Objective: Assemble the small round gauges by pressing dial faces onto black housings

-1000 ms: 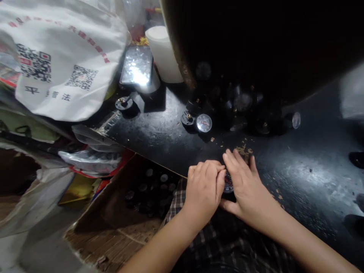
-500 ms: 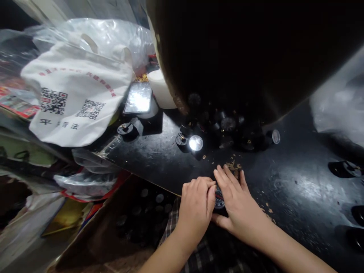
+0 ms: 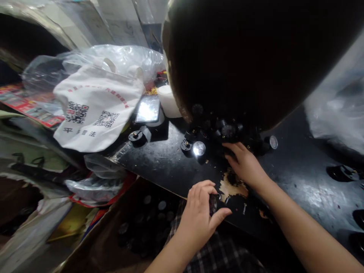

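Black tabletop (image 3: 298, 182): right hand (image 3: 244, 165) left gauge (image 3: 213, 203), now reaching gauge pile (image 3: 227, 132), grip loose; left hand (image 3: 200, 216) grasps gauge.

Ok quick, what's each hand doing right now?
Left hand: closed around a small round gauge at the table edge.
Right hand: open, fingers reaching into the pile of black gauges; grip cannot be told.

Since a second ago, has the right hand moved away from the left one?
Yes. The right hand left the left hand and went up the table toward the pile of small black gauges.
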`<state>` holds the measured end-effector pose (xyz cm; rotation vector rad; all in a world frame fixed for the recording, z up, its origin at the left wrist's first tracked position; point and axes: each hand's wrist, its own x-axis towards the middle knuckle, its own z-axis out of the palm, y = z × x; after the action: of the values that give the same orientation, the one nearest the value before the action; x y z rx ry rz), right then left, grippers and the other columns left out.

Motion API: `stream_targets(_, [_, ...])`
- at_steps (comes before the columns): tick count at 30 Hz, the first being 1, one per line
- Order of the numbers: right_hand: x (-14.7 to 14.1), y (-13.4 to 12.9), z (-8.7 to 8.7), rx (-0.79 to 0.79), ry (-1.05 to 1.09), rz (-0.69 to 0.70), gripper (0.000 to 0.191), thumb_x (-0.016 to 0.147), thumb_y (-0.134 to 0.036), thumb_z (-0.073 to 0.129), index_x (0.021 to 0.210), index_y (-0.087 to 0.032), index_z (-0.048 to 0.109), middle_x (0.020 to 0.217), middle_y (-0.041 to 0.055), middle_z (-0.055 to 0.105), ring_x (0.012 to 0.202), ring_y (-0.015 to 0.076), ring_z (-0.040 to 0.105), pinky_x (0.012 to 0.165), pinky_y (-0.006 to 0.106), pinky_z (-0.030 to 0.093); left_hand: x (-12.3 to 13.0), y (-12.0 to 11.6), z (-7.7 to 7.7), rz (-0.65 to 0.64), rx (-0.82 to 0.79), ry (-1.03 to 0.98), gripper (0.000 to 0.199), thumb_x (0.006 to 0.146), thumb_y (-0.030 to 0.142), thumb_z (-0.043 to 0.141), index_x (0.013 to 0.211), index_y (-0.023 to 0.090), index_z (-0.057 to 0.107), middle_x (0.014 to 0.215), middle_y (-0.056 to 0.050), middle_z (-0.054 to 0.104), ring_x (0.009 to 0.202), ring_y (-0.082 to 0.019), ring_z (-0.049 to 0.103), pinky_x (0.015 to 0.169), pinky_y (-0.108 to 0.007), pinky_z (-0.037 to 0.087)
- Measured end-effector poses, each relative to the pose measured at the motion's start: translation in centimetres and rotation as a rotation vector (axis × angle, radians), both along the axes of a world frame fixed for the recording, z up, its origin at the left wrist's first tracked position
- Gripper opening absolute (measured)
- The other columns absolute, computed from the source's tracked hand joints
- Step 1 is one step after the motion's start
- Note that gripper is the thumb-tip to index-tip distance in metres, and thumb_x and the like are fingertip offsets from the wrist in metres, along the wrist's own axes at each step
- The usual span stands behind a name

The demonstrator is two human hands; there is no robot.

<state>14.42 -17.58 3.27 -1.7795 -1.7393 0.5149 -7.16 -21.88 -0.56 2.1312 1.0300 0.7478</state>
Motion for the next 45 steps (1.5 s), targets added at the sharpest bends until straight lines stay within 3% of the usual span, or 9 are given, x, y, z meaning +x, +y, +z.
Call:
stream_targets(2, [-0.3, -1.4, 0.2, -0.075, 0.034, 0.128, 0.036, 0.089, -0.024, 0.053, 0.125, -0.022, 0.061, 0.114, 0.0083, 0.062, 0.104, 0.0216, 0.063, 0.094, 0.038, 0.052, -0.2, -0.1, -0.2, 0.094, 0.031, -0.015, 0.027, 0.09, 0.04, 0.06, 0.103, 0.022, 0.046, 0.114, -0.006, 0.054, 0.109, -0.023, 0.049, 0.097, -0.042, 0.037])
stream_targets(5, [-1.3, -4.5, 0.9, -0.188, 0.117, 0.305, 0.037, 0.094, -0.029, 0.05, 0.13, -0.03, 0.056, 0.111, 0.0047, 0.064, 0.102, 0.0175, 0.063, 0.093, 0.035, 0.052, -0.1, 0.3, 0.1, 0.151, -0.079, -0.048, 0.026, 0.094, 0.034, 0.053, 0.117, 0.026, 0.044, 0.113, -0.004, 0.055, 0.108, -0.021, 0.051, 0.096, -0.041, 0.039])
stream_targets(11, [-3.6, -7.9, 0.4, -0.143, 0.041, 0.172, 0.047, 0.09, -0.03, 0.054, 0.137, -0.023, 0.047, 0.131, 0.0098, 0.053, 0.123, 0.0219, 0.051, 0.104, 0.041, 0.046, 0.3, 0.6, 1.1, 0.128, -0.271, -0.036, 0.03, 0.096, 0.034, 0.047, 0.126, 0.029, 0.045, 0.106, -0.002, 0.059, 0.102, -0.02, 0.054, 0.092, -0.04, 0.043])
stream_targets(15, [-2.7, -8.2, -0.2, -0.266, 0.102, 0.106, 0.05, 0.091, -0.042, 0.053, 0.137, -0.024, 0.045, 0.133, 0.009, 0.055, 0.123, 0.0231, 0.053, 0.106, 0.045, 0.044, -0.5, 0.3, 1.1, 0.167, -0.131, -0.004, 0.026, 0.098, 0.031, 0.044, 0.123, 0.027, 0.049, 0.11, -0.002, 0.059, 0.106, -0.02, 0.051, 0.096, -0.039, 0.04])
stream_targets(18, [-2.4, -8.2, 0.0, -0.319, 0.063, 0.16, 0.051, 0.092, -0.044, 0.051, 0.139, -0.025, 0.044, 0.136, 0.0087, 0.053, 0.126, 0.024, 0.051, 0.106, 0.047, 0.043, -0.9, 0.4, 1.1, 0.155, -0.06, 0.004, 0.021, 0.099, 0.026, 0.041, 0.116, 0.025, 0.053, 0.114, -0.002, 0.059, 0.111, -0.019, 0.048, 0.1, -0.038, 0.038])
stream_targets(24, [-4.2, -8.7, 0.2, -0.155, -0.247, 0.3, 0.051, 0.091, -0.028, 0.053, 0.14, -0.018, 0.041, 0.131, 0.0142, 0.057, 0.118, 0.0269, 0.054, 0.103, 0.054, 0.044, -0.3, 0.8, 1.6, 0.095, -0.14, 0.067, 0.017, 0.098, 0.033, 0.045, 0.106, 0.026, 0.058, 0.109, -0.001, 0.062, 0.103, -0.021, 0.051, 0.091, -0.038, 0.038])
stream_targets(29, [-5.3, -8.8, -1.5, -0.137, -0.374, 0.276, 0.101, 0.079, -0.038, 0.07, 0.152, -0.017, 0.003, 0.153, 0.0172, 0.033, 0.144, 0.0346, 0.023, 0.112, 0.067, 0.023, -0.3, 0.7, 1.8, 0.063, -0.087, 0.168, 0.012, 0.097, 0.029, 0.047, 0.103, 0.023, 0.057, 0.109, -0.002, 0.062, 0.103, -0.021, 0.051, 0.09, -0.039, 0.037])
stream_targets(32, [-5.5, -8.7, -2.0, -0.196, -0.37, 0.269, 0.11, 0.077, -0.041, 0.071, 0.152, -0.021, -0.007, 0.157, 0.0146, 0.024, 0.147, 0.034, 0.014, 0.113, 0.069, 0.016, -0.4, 0.8, 1.8, 0.046, -0.055, 0.209, 0.011, 0.097, 0.027, 0.047, 0.102, 0.022, 0.056, 0.108, -0.002, 0.061, 0.102, -0.021, 0.051, 0.089, -0.038, 0.037])
stream_targets(45, [-4.7, -8.7, -1.7, -0.22, -0.315, 0.292, 0.105, 0.076, -0.042, 0.072, 0.153, -0.019, 0.005, 0.158, 0.0145, 0.021, 0.147, 0.0327, 0.012, 0.114, 0.069, 0.01, -0.4, 1.0, 1.8, 0.05, -0.085, 0.214, 0.008, 0.097, 0.025, 0.048, 0.101, 0.022, 0.054, 0.107, -0.002, 0.061, 0.101, -0.021, 0.051, 0.088, -0.04, 0.036])
